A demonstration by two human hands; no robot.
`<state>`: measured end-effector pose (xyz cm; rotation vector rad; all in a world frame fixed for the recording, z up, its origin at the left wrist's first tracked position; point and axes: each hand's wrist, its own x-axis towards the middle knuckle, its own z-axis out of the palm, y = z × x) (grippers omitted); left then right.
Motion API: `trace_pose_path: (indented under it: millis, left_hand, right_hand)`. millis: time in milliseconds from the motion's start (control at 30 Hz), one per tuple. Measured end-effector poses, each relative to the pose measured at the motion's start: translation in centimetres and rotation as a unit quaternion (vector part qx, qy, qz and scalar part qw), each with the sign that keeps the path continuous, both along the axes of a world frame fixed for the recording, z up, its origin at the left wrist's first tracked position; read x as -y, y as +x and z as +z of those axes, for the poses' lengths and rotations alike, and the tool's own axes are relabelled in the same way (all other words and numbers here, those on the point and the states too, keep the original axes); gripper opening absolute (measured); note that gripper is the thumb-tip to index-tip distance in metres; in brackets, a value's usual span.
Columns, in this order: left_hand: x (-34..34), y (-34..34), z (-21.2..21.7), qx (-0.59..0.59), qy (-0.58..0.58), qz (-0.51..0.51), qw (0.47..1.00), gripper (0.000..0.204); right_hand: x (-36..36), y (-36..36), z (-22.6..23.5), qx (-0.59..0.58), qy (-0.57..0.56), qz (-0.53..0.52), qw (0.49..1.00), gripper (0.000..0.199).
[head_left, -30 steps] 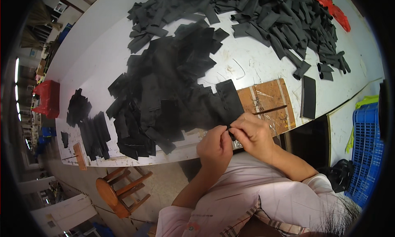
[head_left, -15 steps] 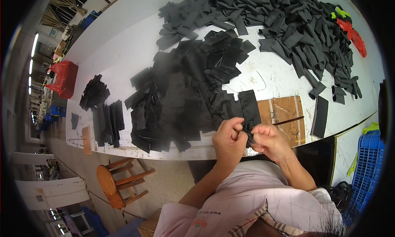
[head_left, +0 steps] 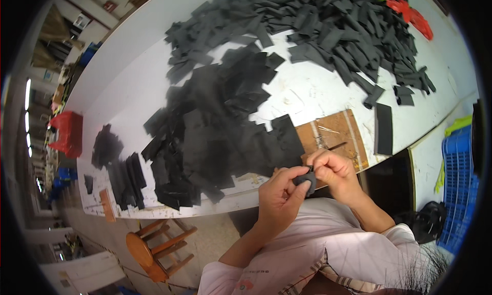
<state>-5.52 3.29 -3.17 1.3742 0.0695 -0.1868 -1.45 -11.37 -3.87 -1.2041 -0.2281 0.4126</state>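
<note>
A small piece of black fabric (head_left: 306, 182) is pinched between my hands near the table's front edge. My left hand (head_left: 281, 196) grips it between thumb and fingers. My right hand (head_left: 334, 175) closes on its upper right edge with thumb and fingertips. Just beyond my hands lies a brown wooden board (head_left: 335, 133), with a thin dark tool (head_left: 337, 146) resting on it, partly covered by my right hand. To the left spreads a heap of flat black fabric pieces (head_left: 210, 136), which reaches up to the board.
A large pile of dark grey rolled fabric pieces (head_left: 328, 28) covers the table's far side. A black block (head_left: 383, 129) lies right of the board. Small fabric stacks (head_left: 125, 179) and a red bag (head_left: 69, 133) sit left. A wooden stool (head_left: 148, 249) and blue crate (head_left: 457, 182) stand beside the table.
The view has shifted, so the table contents appear moved left. My hands have turned the fabric piece, which now shows a folded, rounded face beside my left thumb.
</note>
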Motion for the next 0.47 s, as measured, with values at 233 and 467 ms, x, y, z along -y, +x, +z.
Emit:
trace_pose_path:
  millis: [233, 467]
  left_hand:
    - [2.5, 2.3, 2.7, 0.05, -0.057, 0.051, 0.996, 0.011]
    - [2.6, 6.5, 4.6, -0.187, -0.625, -0.181, 0.736, 0.031]
  right_hand:
    - [2.3, 0.5, 5.1, 0.251, -0.256, -0.076, 0.93, 0.007]
    - [4.3, 4.8, 5.7, 0.074, -0.145, 0.028, 0.986, 0.017]
